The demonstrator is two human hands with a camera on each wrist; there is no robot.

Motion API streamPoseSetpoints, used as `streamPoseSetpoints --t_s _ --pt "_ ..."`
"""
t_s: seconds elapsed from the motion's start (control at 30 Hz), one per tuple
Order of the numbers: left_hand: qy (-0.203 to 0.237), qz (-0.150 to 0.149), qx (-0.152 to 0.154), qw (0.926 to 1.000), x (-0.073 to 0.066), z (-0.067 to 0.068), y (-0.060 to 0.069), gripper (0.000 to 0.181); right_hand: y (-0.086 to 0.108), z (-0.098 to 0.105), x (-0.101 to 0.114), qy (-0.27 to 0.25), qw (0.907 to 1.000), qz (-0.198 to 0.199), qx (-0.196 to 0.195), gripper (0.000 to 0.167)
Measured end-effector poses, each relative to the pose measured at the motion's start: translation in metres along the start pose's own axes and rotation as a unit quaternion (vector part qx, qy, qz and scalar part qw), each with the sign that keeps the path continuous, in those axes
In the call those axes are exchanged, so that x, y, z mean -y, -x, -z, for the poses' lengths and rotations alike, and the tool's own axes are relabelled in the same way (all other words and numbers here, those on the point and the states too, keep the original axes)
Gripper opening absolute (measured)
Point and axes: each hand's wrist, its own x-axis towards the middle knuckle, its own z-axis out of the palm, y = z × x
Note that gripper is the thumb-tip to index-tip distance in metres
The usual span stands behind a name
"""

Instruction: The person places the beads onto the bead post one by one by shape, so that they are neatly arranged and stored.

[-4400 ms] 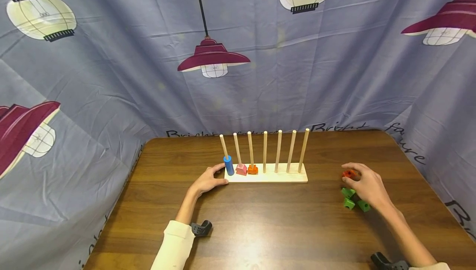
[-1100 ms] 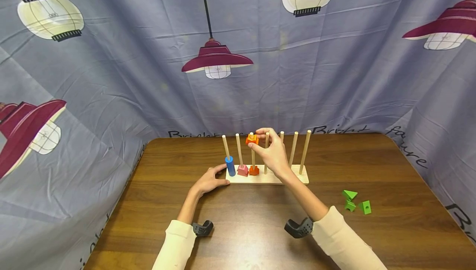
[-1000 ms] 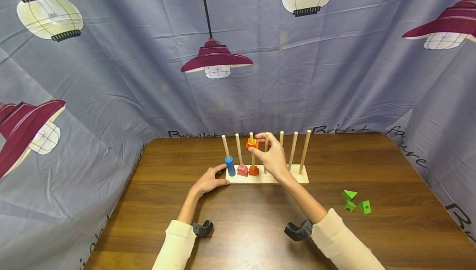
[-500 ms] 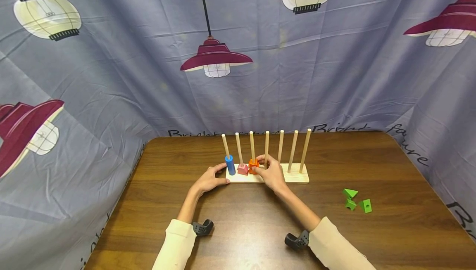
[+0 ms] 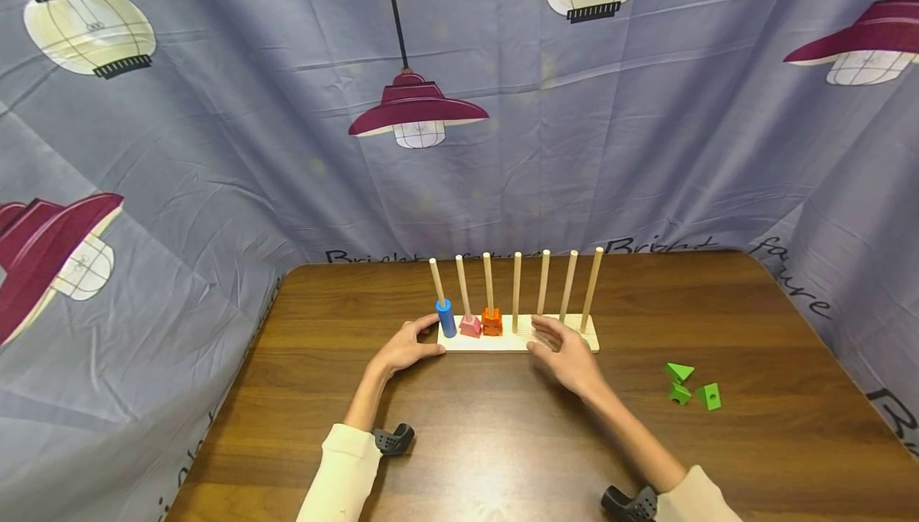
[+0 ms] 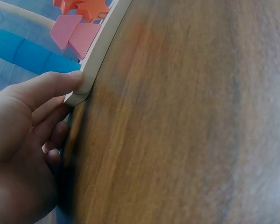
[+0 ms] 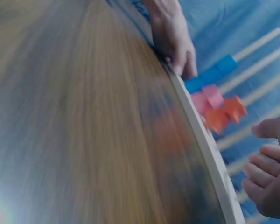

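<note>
A wooden peg board (image 5: pixel 502 343) with several upright pegs stands on the table. My left hand (image 5: pixel 402 348) grips its left end, thumb at the front edge and fingers behind, as the left wrist view also shows. Blue cylinder blocks (image 6: pixel 32 52) are stacked on the leftmost peg. Pink blocks (image 5: pixel 470 326) sit on the second peg, and orange star-shaped blocks (image 5: pixel 491 322) on the third. My right hand (image 5: pixel 570 356) hovers in front of the board's right half, fingers loosely bent and holding nothing. In the right wrist view its fingers are apart from the pegs.
Several green blocks (image 5: pixel 711 396) lie on the wooden table (image 5: pixel 467 442) to the right of the board. A blue-grey curtain (image 5: pixel 287 147) printed with lamps hangs behind and beside the table. The pegs right of the orange blocks carry no blocks.
My right hand brought an orange star block from the right, lowered it down the third peg onto another orange one, let go and moved right. My left hand stayed at the board.
</note>
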Motion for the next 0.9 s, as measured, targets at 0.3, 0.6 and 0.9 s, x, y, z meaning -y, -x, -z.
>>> streamPoseSetpoints --t_s 0.3,0.6,0.9 --pt "-0.017 0.010 0.000 0.9998 0.000 0.000 0.001 0.071 0.049 0.094 -0.013 0.197 0.9727 0.014 -0.122 0.032" --pt "-0.013 0.010 -0.001 0.9999 0.002 0.001 0.001 0.070 0.098 0.160 -0.048 0.218 0.9646 -0.070 -0.130 0.046" --pt "-0.007 0.016 -0.003 0.9998 0.000 0.001 0.003 0.071 0.123 0.183 -0.071 0.245 0.9595 -0.113 -0.079 0.052"
